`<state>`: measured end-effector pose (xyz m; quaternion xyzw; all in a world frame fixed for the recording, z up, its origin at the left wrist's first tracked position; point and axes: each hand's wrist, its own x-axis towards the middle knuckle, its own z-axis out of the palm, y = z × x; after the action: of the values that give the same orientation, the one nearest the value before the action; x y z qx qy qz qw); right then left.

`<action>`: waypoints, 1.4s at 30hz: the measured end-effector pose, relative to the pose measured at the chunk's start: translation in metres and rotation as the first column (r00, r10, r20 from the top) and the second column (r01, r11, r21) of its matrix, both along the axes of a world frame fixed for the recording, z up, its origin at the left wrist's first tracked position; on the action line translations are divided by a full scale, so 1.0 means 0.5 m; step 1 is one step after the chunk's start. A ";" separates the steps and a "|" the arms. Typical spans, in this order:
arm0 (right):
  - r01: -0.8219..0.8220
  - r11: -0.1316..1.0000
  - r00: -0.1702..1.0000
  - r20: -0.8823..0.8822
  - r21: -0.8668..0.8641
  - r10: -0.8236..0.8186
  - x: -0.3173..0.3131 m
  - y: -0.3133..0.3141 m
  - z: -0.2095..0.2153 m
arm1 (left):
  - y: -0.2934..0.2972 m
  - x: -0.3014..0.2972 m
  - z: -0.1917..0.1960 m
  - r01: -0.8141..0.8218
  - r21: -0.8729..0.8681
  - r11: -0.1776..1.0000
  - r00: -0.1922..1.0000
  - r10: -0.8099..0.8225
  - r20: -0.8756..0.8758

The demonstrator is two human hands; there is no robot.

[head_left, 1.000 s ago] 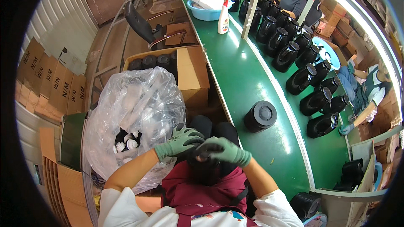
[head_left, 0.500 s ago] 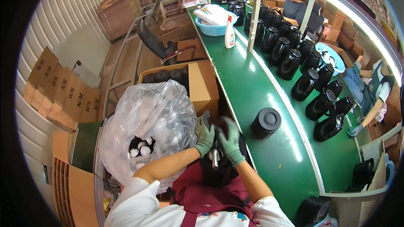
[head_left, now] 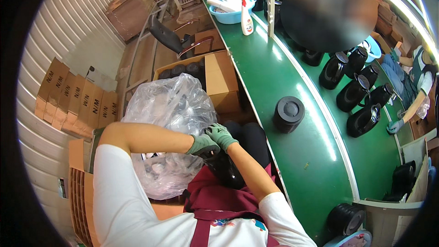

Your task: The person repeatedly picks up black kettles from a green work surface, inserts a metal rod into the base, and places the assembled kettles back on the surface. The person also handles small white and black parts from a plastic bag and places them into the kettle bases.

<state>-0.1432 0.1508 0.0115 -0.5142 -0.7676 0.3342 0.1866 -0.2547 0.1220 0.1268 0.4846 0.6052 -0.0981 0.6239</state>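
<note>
A glossy black jug (head_left: 225,168) lies tilted across my lap, against the dark red apron. My gloved left hand (head_left: 203,146) wraps round its upper end. Right beside it, my gloved right hand (head_left: 221,136) has its fingers closed over the same end, touching the left. Both gloves hide what is at that end. Just beyond the hands is a large clear plastic bag (head_left: 171,100) with small white parts inside, partly covered by my left forearm. A stack of black round lids (head_left: 289,114) stands on the green conveyor to the right.
Black jugs (head_left: 350,98) stand along the far side of the green conveyor (head_left: 311,178). A blue basin (head_left: 228,17) and a white spray bottle (head_left: 247,20) are farther up. An open carton (head_left: 222,75) sits behind the bag. A co-worker's gloved hand (head_left: 394,126) is at the far right.
My hands have come together on the jug's end; before, they were apart above it. The jug has tipped, and my left elbow has swung up and outward over the bag.
</note>
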 end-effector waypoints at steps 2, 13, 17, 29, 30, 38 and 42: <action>-0.030 0.999 0.999 0.015 0.016 0.030 0.017 0.007 -0.023 | 0.013 0.025 0.007 0.035 0.022 0.999 0.999 -0.034 -0.011; 0.089 0.908 0.992 0.050 0.409 -0.120 0.087 -0.022 -0.100 | 0.014 0.074 -0.026 0.100 0.397 0.912 0.980 -0.160 0.122; 0.216 0.859 0.967 0.020 0.464 -0.254 0.174 -0.100 0.050 | 0.026 0.033 -0.022 0.518 0.603 0.607 0.805 -0.585 -0.103; -0.277 0.792 -0.067 -0.812 -0.543 -0.580 0.345 -0.039 0.009 | 0.047 0.052 0.068 0.671 0.452 0.588 0.696 -0.710 -0.109; -0.474 0.690 -0.067 -0.759 -0.547 -0.648 0.343 -0.006 0.052 | 0.052 0.054 0.067 0.680 0.457 0.573 0.686 -0.717 -0.123; 0.178 0.877 0.231 -0.848 -0.446 -0.477 0.275 -0.121 -0.036 | 0.049 0.031 0.035 0.593 0.626 0.506 0.695 -0.714 -0.081; 0.279 0.905 0.427 -0.803 -0.321 -0.416 0.278 -0.175 0.077 | 0.073 0.025 0.004 0.558 0.704 0.440 0.655 -0.755 -0.046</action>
<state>-0.0043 0.0633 0.0498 -0.4393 -0.4248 0.5500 0.5693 -0.2424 0.1583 0.1288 0.8782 0.2653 -0.0443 0.3955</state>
